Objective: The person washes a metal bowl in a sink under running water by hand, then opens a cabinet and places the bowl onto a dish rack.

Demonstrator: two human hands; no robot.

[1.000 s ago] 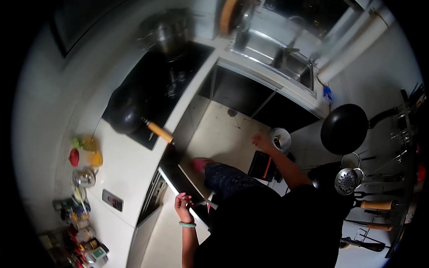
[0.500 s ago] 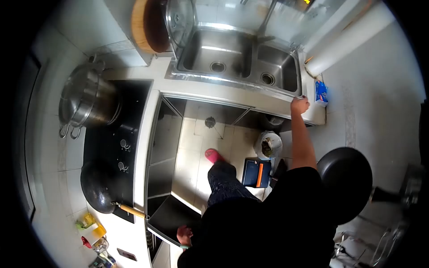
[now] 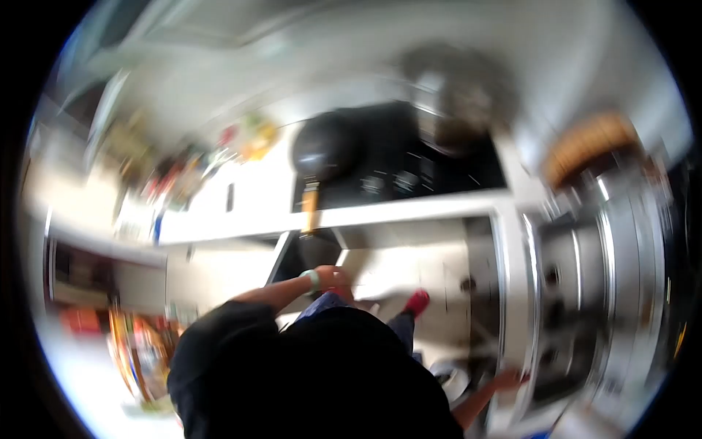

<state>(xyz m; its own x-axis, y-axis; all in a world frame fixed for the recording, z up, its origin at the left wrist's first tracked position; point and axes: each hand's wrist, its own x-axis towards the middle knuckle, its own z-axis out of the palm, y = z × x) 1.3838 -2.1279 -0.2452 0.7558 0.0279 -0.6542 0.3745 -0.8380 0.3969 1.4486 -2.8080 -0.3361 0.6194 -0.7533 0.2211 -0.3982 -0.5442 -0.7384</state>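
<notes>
Motion blur smears the whole view. My left hand [image 3: 333, 279], with a pale green band at the wrist, is in front of my body. It is nearest to an open dark cabinet door [image 3: 289, 260] below the wok handle; its fingers are too blurred to read. My right hand [image 3: 510, 378] reaches out to the right and lies at the counter edge beside the steel sink [image 3: 531, 322]. Its fingers are smeared too. I make out nothing held in either hand.
A black wok [image 3: 322, 146] with a wooden handle and a large steel pot [image 3: 446, 102] stand on the black stove [image 3: 380, 164]. Blurred bottles and packets [image 3: 183, 179] crowd the counter's left. A waste bin [image 3: 455, 382] stands on the floor near my right arm.
My view has swung left, so the stove now lies ahead and the sink to my right. My right hand stays at the counter edge by the sink. My left hand now shows further forward.
</notes>
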